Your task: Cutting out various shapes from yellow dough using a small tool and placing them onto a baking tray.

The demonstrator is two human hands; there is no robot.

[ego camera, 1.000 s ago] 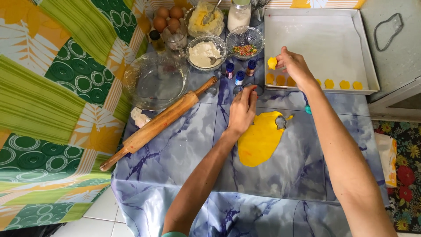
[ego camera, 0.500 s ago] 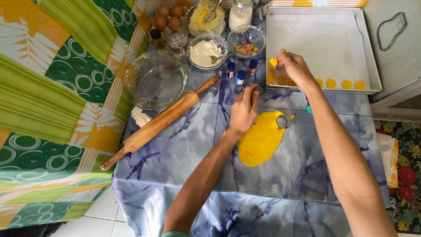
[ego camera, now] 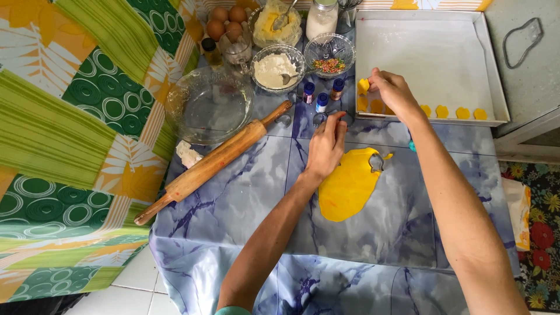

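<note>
A flat sheet of yellow dough (ego camera: 349, 185) lies on a blue marbled cloth, with a small metal cutter (ego camera: 376, 163) resting on its upper right edge. My left hand (ego camera: 326, 144) rests flat on the cloth beside the dough's top left, fingers apart, holding nothing. My right hand (ego camera: 394, 92) reaches over the near left corner of a white baking tray (ego camera: 434, 52) and pinches a small yellow dough cutout (ego camera: 363, 86). A row of several yellow cutouts (ego camera: 443, 111) lines the tray's near edge.
A wooden rolling pin (ego camera: 216, 160) lies diagonally at left, near an empty glass dish (ego camera: 209, 103). Behind stand a bowl of flour (ego camera: 276, 69), a bowl of sprinkles (ego camera: 329, 53), small colouring bottles (ego camera: 322, 102), eggs (ego camera: 224, 20) and a jar (ego camera: 321, 17). A patterned green cloth (ego camera: 76, 116) covers the left.
My right hand has stayed at the tray's near left corner with the cutout. My left hand has barely shifted beside the dough.
</note>
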